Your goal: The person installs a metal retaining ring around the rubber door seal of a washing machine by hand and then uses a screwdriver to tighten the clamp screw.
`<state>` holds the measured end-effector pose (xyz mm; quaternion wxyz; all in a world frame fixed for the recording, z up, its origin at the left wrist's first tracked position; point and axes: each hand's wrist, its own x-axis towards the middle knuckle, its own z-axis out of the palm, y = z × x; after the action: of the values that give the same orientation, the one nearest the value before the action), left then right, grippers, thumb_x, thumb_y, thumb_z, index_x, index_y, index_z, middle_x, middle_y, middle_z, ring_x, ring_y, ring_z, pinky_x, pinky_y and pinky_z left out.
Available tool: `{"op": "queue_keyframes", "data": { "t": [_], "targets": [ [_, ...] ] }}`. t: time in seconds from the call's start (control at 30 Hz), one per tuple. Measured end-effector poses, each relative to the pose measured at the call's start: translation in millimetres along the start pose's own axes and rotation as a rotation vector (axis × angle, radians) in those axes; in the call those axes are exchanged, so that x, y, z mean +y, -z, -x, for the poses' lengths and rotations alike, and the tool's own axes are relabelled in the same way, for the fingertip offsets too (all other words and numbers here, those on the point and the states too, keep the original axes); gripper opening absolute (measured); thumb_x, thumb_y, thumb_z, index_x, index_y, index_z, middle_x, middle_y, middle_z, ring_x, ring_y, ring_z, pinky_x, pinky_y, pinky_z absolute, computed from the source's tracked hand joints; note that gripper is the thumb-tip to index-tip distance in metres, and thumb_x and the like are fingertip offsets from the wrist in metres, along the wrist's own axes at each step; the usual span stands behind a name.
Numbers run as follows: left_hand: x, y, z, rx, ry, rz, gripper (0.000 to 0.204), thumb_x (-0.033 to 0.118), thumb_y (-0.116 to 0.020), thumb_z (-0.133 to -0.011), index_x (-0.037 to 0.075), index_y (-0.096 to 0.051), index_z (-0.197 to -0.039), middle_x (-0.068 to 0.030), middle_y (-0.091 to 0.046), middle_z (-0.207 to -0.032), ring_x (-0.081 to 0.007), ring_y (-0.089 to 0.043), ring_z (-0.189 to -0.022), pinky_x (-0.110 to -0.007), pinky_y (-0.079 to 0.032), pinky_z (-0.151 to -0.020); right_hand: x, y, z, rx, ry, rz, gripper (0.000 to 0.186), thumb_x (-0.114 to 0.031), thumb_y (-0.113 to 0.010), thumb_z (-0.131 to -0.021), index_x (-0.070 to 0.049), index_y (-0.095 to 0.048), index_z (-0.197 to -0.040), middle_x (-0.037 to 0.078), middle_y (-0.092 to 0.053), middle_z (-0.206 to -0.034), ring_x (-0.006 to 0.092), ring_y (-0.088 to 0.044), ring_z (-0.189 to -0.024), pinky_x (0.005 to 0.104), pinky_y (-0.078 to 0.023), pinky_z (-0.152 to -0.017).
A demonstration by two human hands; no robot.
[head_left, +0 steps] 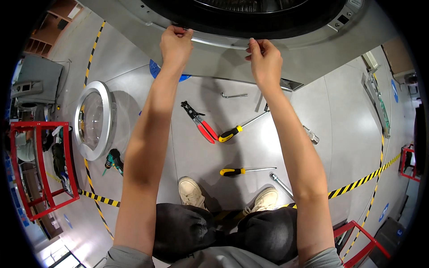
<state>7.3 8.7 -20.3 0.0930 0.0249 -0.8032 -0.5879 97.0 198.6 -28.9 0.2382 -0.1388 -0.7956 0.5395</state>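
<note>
The front of a grey washing machine (214, 60) lies at the top of the view, with a black rubber door gasket (295, 39) round its drum opening. At the gasket's lower left edge, my left hand (176, 48) is closed in a pinch. My right hand (267, 62) pinches the same edge farther right, thumb against curled fingers. Between the hands runs a thin, wire-like line along the gasket's rim, above a bright curved metal lip (219, 43). My fingertips largely hide what they grip.
On the floor lie red-handled pliers (201, 123), yellow-black screwdrivers (232, 171), a small bent wrench (234, 95) and a ratchet (281, 184). To the left are the round washer door (107, 120), a green power drill (114, 161) and a red-framed cart (40, 167).
</note>
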Motion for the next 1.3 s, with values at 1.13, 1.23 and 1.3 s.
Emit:
{"op": "queue_keyframes", "data": {
  "t": [1.13, 1.23, 1.3],
  "targets": [
    [-13, 12, -5, 0.056, -0.311, -0.085, 0.015, 0.004, -0.059, -0.093, -0.009, -0.065, -0.097, -0.0138, -0.071, -0.084, -0.0189, -0.070, -0.076, -0.031, -0.057, -0.070, -52, -90, -45, -0.132, 0.798, 0.634, 0.026, -0.024, -0.074, -0.081, -0.005, -0.062, -0.094, 0.014, -0.068, -0.084, 0.0331, -0.068, -0.076, 0.0436, -0.055, -0.062],
    [-13, 13, -6, 0.076, -0.337, -0.160, 0.014, 0.005, -0.060, -0.092, -0.008, -0.065, -0.095, -0.0150, -0.072, -0.081, -0.0213, -0.071, -0.074, -0.032, -0.056, -0.068, -54, -93, -44, -0.120, 0.808, 0.662, 0.027, -0.025, -0.074, -0.081, -0.005, -0.062, -0.094, 0.013, -0.068, -0.082, 0.0330, -0.068, -0.072, 0.0442, -0.054, -0.059],
    [-16, 12, -9, 0.112, -0.407, -0.194, 0.013, 0.006, -0.060, -0.091, -0.007, -0.065, -0.093, -0.0155, -0.072, -0.080, -0.0222, -0.072, -0.072, -0.032, -0.055, -0.067, -58, -94, -42, -0.114, 0.819, 0.679, 0.027, -0.025, -0.074, -0.082, -0.004, -0.061, -0.094, 0.014, -0.067, -0.080, 0.0333, -0.068, -0.070, 0.0445, -0.054, -0.056]
  ]
}}
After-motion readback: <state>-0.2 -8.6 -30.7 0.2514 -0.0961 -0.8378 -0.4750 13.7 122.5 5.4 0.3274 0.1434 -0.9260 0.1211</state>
